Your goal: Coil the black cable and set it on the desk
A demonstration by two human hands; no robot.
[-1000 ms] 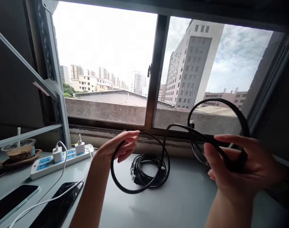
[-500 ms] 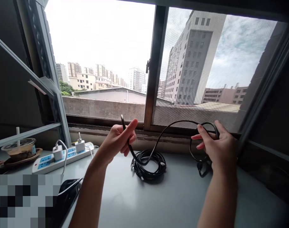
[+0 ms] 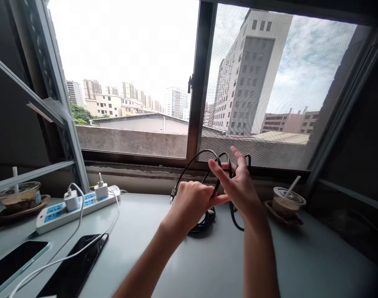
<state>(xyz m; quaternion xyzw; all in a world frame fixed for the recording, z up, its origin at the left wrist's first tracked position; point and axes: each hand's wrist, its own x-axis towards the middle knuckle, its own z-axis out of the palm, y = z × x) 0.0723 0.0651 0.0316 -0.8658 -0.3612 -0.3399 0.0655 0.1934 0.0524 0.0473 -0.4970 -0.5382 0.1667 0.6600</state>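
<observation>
- Above the middle of the bench (image 3: 210,269), in front of the window (image 3: 203,82), two hands hold a black cable in the air.
- Left hand (image 3: 191,196): curled, back uppermost, seemingly pinching the cable at the thumb side; underside hidden.
- Right hand (image 3: 243,186): thumb and forefinger spread wide, loops lying across and between the fingers; no firm squeeze evident.
- Cable (image 3: 207,150): in my judgement, the right hand serves best as a loose former, with loops of matching size laid side by side and the natural curl followed.
- Coil (image 3: 203,229): on the bench, partly hidden by the left hand; the loops should hang free of it, as tangling appears the main risk.
- Plug (image 3: 173,193): projects beyond the left hand; advisable to hold it outside the loops.
- Bench finish: smooth, pale grey-blue, slight sheen.
- Strip (image 3: 89,199): long white plastic bar, blue socket faces, two boxy white adapters (image 3: 71,200).
- Phones (image 3: 75,265): two flat, glossy dark slabs; a white lead crosses one.
- Cups (image 3: 288,203): clear, lidded, with straws, on brown saucers.
- Coil form: flat ring of stacked, smooth turns.
- Cable form: slim, rounded, springy-looking.
- Plug form: small, with a bright tip.
</observation>
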